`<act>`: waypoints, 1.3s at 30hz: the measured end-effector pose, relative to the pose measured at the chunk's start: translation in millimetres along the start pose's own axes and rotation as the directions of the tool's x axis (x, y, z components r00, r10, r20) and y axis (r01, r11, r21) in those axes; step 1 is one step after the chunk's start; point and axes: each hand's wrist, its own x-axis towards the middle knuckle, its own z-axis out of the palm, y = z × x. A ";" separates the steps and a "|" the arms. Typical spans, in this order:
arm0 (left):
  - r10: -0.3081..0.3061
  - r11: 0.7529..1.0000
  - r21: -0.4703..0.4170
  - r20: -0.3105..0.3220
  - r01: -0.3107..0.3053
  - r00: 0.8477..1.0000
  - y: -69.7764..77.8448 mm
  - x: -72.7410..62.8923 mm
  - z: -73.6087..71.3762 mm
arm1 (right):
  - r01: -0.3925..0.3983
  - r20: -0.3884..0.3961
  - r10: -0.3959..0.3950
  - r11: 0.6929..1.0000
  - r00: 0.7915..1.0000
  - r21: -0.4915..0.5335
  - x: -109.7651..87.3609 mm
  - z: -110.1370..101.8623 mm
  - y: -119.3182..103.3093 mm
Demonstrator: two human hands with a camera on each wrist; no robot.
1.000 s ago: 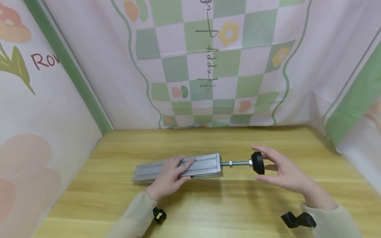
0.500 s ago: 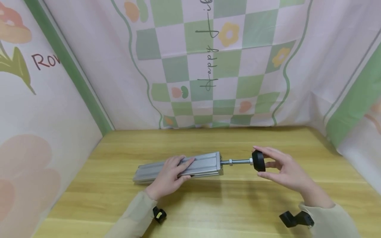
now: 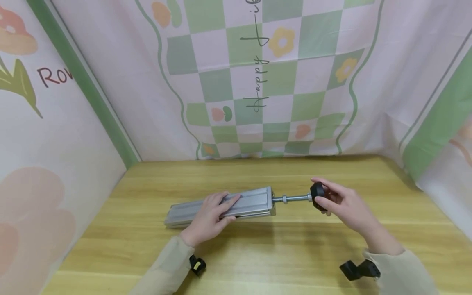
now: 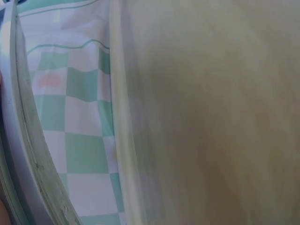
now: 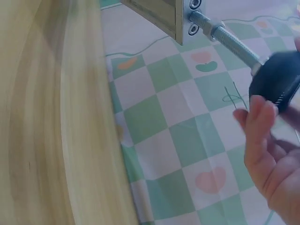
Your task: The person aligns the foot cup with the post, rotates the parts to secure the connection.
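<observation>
My left hand (image 3: 209, 217) grips a silver aluminium profile (image 3: 254, 201), fingers spread over its top and thumb along the near side. In the left wrist view the profile (image 4: 28, 131) runs down the left edge. From the end plate (image 5: 179, 21), fastened with screws, a threaded rod (image 3: 298, 198) with nuts sticks out to the right. On the rod's far end sits a black round levelling foot (image 3: 316, 192). My right hand (image 3: 348, 208) pinches this foot between thumb and fingers, with the thumb across its near side. The right wrist view shows fingertips at the foot's rim (image 5: 274, 77).
A wooden table (image 3: 236, 254) lies beneath both hands. Behind it hangs a green-and-white checked cloth (image 3: 280, 78), with printed cloth walls at both sides. Black camera mounts (image 3: 198, 266) sit at the wrists.
My right thumb has moved up from below the levelling foot onto its near side, and the hand has closed in. The foot and rod have risen slightly. My left hand keeps its hold.
</observation>
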 end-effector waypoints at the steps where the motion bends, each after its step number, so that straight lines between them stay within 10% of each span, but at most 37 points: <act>1: 0.004 1.000 0.007 -0.001 -0.004 1.000 0.1 0.0 0.2 | -0.052 0.002 0.052 0.999 0.999 -0.010 1.1 0.4 -0.7; 7: 0.008 1.000 0.006 0.003 -0.008 1.000 0.5 0.8 1.7 | -0.273 0.027 0.274 0.962 0.961 -0.024 8.6 0.3 -5.4; 14: 0.010 1.000 -0.001 -0.002 -0.010 1.000 0.2 0.6 1.4 | -0.362 0.134 0.359 0.932 0.924 0.001 14.9 -4.3 -12.4; 22: 0.030 0.999 0.027 -0.021 -0.030 0.999 -0.8 1.6 1.2 | 0.000 0.147 -0.015 0.995 0.989 0.105 5.4 -14.9 -5.0; 29: 0.050 0.998 0.045 -0.022 -0.049 0.999 -0.9 0.6 1.2 | 0.391 0.169 -0.389 0.920 0.906 0.020 -1.3 -18.2 7.8; 33: 0.021 1.000 0.016 0.002 -0.021 1.000 1.1 -0.4 0.3 | 0.411 0.116 -0.417 0.909 0.902 0.070 -4.1 -18.1 10.6; 39: -0.002 1.000 -0.004 0.015 0.002 1.000 3.0 0.5 -0.2 | 0.220 0.044 -0.223 0.973 0.974 0.066 -6.7 -12.6 4.2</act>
